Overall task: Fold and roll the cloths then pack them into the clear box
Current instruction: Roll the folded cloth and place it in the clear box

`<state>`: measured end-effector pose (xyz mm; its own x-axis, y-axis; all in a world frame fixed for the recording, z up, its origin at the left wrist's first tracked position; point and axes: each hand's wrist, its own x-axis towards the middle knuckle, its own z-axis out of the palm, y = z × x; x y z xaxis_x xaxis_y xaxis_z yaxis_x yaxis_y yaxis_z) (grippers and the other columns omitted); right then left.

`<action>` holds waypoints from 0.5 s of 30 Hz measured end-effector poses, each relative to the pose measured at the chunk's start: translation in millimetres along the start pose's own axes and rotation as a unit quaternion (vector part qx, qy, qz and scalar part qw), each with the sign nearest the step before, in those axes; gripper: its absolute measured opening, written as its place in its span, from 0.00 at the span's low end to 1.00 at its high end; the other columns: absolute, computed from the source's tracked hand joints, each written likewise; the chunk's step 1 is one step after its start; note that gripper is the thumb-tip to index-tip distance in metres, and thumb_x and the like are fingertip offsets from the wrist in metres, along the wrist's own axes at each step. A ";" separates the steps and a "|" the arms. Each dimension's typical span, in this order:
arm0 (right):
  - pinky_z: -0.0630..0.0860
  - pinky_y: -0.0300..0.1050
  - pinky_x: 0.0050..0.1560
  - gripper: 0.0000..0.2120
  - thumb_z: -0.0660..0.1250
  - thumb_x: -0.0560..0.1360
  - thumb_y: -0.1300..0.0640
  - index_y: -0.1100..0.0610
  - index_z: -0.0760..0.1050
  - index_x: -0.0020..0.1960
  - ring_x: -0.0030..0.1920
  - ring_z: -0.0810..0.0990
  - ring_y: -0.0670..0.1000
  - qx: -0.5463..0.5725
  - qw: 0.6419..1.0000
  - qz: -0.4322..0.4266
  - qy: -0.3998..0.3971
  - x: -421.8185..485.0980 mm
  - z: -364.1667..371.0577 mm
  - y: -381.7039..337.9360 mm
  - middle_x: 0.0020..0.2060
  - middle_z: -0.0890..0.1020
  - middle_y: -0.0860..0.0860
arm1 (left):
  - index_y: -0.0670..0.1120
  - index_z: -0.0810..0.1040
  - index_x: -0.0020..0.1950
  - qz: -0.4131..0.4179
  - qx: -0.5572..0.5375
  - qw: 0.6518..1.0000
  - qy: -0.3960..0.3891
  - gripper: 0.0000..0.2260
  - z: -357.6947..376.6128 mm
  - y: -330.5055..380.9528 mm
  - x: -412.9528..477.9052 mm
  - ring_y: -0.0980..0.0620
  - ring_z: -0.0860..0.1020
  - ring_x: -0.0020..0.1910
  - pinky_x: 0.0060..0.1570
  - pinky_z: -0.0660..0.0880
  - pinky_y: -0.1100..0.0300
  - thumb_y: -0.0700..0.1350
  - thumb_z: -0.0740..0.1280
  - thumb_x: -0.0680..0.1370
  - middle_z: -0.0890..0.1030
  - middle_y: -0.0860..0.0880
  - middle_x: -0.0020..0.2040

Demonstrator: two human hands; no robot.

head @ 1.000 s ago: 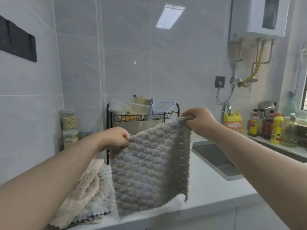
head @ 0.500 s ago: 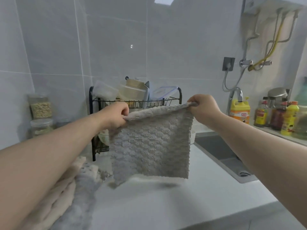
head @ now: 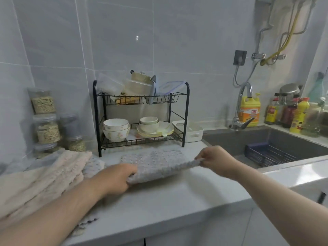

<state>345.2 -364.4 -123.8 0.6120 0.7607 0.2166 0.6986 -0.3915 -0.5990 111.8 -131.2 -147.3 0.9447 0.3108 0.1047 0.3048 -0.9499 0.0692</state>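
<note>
Grey cloth [head: 156, 164]: spread on the bench [head: 159, 201] in front of the dish rack [head: 96, 118], near edge raised
Left hand [head: 115, 176]: grips the cloth's near left corner
Right hand [head: 214, 160]: pinches its near right corner; hands apart
Cloth pile [head: 44, 174]: beige and grey cloths stacked at left
Jars [head: 43, 102]: stacked far left, pale grainy contents
Dish rack: clear tubs [head: 110, 87] on top shelf, bowls [head: 116, 128] and plates [head: 166, 128] below
Sink [head: 230, 139]: right, dark blue basket [head: 266, 155] inside

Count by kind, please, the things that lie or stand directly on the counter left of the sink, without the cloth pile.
grey cloth: 1
black dish rack: 1
white basket: 1
clear jars: 5 (lowest one partly hidden)
total: 8
</note>
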 end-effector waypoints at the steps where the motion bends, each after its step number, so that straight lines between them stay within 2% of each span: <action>1: 0.79 0.41 0.45 0.08 0.74 0.71 0.62 0.50 0.81 0.38 0.41 0.83 0.46 -0.030 0.999 -0.004 -0.020 -8.4 5.2 4.8 0.39 0.85 0.47 | 0.50 0.64 0.37 -0.002 -0.024 0.999 -0.025 0.09 10.0 0.6 -8.5 0.52 0.72 0.40 0.34 0.62 0.59 0.38 0.61 0.72 0.70 0.53 0.37; 4: 0.77 0.40 0.46 0.04 0.71 0.71 0.60 0.53 0.83 0.44 0.44 0.82 0.47 -0.121 0.989 -0.013 -0.079 -32.0 15.5 11.1 0.41 0.84 0.46 | 0.47 0.66 0.36 -0.014 -0.098 0.993 -0.067 0.05 24.1 -0.5 -30.7 0.55 0.69 0.36 0.34 0.63 0.60 0.43 0.62 0.69 0.71 0.53 0.36; 5: 0.76 0.40 0.48 0.06 0.70 0.71 0.59 0.53 0.83 0.46 0.45 0.81 0.47 -0.148 0.984 -0.010 -0.101 -36.9 17.0 12.4 0.42 0.83 0.46 | 0.48 0.66 0.34 -0.017 -0.138 0.987 -0.081 0.07 25.1 -1.5 -34.7 0.56 0.69 0.36 0.36 0.66 0.59 0.47 0.63 0.68 0.71 0.53 0.35; 7: 0.76 0.39 0.51 0.10 0.67 0.69 0.58 0.51 0.84 0.48 0.47 0.80 0.45 -0.189 0.970 -0.001 -0.151 -42.5 16.9 12.5 0.44 0.83 0.43 | 0.49 0.69 0.28 -0.032 -0.223 0.968 -0.110 0.15 21.5 -0.5 -40.4 0.56 0.71 0.40 0.47 0.73 0.52 0.56 0.63 0.70 0.75 0.53 0.38; 8: 0.77 0.40 0.52 0.11 0.66 0.68 0.57 0.49 0.84 0.46 0.47 0.80 0.45 -0.183 0.968 0.006 -0.169 -42.7 16.3 10.9 0.44 0.84 0.43 | 0.49 0.72 0.27 -0.048 -0.251 0.961 -0.101 0.18 20.8 -1.0 -40.3 0.55 0.72 0.40 0.50 0.74 0.51 0.59 0.63 0.72 0.77 0.52 0.38; 9: 0.77 0.42 0.52 0.10 0.65 0.66 0.56 0.48 0.84 0.43 0.47 0.81 0.46 -0.160 0.971 0.016 -0.177 -41.5 15.5 8.0 0.44 0.85 0.45 | 0.50 0.74 0.28 -0.066 -0.261 0.960 -0.080 0.20 19.6 0.0 -39.4 0.54 0.74 0.38 0.49 0.74 0.52 0.60 0.63 0.74 0.78 0.51 0.36; 10: 0.77 0.43 0.52 0.09 0.65 0.66 0.56 0.47 0.83 0.41 0.47 0.81 0.47 -0.132 0.976 0.024 -0.171 -38.9 15.8 4.2 0.45 0.85 0.46 | 0.51 0.76 0.31 -0.070 -0.245 0.966 -0.047 0.18 18.2 1.1 -37.5 0.54 0.76 0.38 0.47 0.74 0.55 0.59 0.64 0.76 0.79 0.52 0.37; 11: 0.76 0.43 0.54 0.09 0.66 0.69 0.56 0.48 0.84 0.44 0.50 0.81 0.48 -0.120 0.980 0.028 -0.154 -35.3 17.7 0.8 0.48 0.85 0.47 | 0.55 0.78 0.38 -0.066 -0.218 0.973 -0.030 0.10 17.3 3.3 -35.1 0.56 0.77 0.43 0.47 0.73 0.58 0.58 0.66 0.76 0.80 0.56 0.44; 12: 0.73 0.42 0.57 0.11 0.65 0.72 0.54 0.49 0.83 0.51 0.55 0.79 0.49 -0.130 0.982 0.019 -0.138 -31.2 20.9 -1.6 0.54 0.83 0.48 | 0.59 0.78 0.50 -0.055 -0.187 0.980 -0.049 0.07 15.9 5.4 -34.2 0.58 0.75 0.54 0.53 0.71 0.62 0.58 0.68 0.74 0.76 0.60 0.58; 13: 0.70 0.42 0.62 0.15 0.65 0.75 0.51 0.50 0.80 0.60 0.62 0.76 0.50 -0.159 0.978 0.003 -0.132 -27.2 25.6 -2.5 0.62 0.80 0.48 | 0.61 0.73 0.64 -0.044 -0.152 0.983 -0.090 0.22 16.6 5.5 -32.8 0.60 0.68 0.65 0.63 0.65 0.63 0.61 0.70 0.72 0.65 0.64 0.68; 14: 0.65 0.43 0.67 0.21 0.66 0.75 0.46 0.49 0.74 0.67 0.68 0.71 0.50 -0.185 0.972 -0.015 -0.141 -24.4 32.2 -2.3 0.68 0.74 0.48 | 0.59 0.63 0.74 -0.037 -0.128 0.982 -0.136 0.36 18.8 5.1 -32.2 0.60 0.59 0.72 0.69 0.56 0.63 0.66 0.70 0.69 0.55 0.64 0.72; 15: 0.62 0.44 0.70 0.28 0.66 0.75 0.41 0.48 0.69 0.72 0.72 0.66 0.50 -0.203 0.965 -0.028 -0.164 -22.8 39.1 -1.2 0.72 0.69 0.48 | 0.57 0.55 0.78 -0.035 -0.102 0.980 -0.166 0.45 22.0 3.3 -30.4 0.59 0.52 0.75 0.70 0.48 0.64 0.71 0.67 0.66 0.50 0.62 0.75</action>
<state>315.9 -361.0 -158.1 0.4647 0.8837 -0.0562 0.8559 -0.4645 -0.2274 86.8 -144.5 -172.0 0.9196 0.3155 -0.2340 0.3726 -0.8893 0.2651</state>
